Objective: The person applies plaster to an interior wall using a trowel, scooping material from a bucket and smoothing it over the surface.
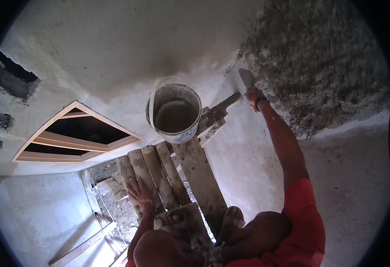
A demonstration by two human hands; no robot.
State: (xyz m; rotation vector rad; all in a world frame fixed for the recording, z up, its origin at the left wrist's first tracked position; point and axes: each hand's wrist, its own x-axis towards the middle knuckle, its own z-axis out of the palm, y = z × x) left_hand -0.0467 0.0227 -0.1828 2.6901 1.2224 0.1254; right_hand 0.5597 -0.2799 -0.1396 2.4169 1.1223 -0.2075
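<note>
My right hand [253, 98] is stretched up to the wall and closed round the handle of a trowel [246, 78]. The trowel's blade lies at the border between smooth plaster and rough dark plaster [319, 62]; whether it presses on the wall I cannot tell. My left hand [142, 194] rests with fingers spread on the wooden planks [148, 171] beside my feet. Ahead of my feet stands a white bucket [190, 133] with its handle raised, holding grey mortar [175, 116].
A window opening with a pale wooden frame [75, 153] is set in the wall at left. Gaps between the planks show the ground far below. A board [219, 111] juts out behind the bucket. Loose timber [84, 244] leans at the lower left.
</note>
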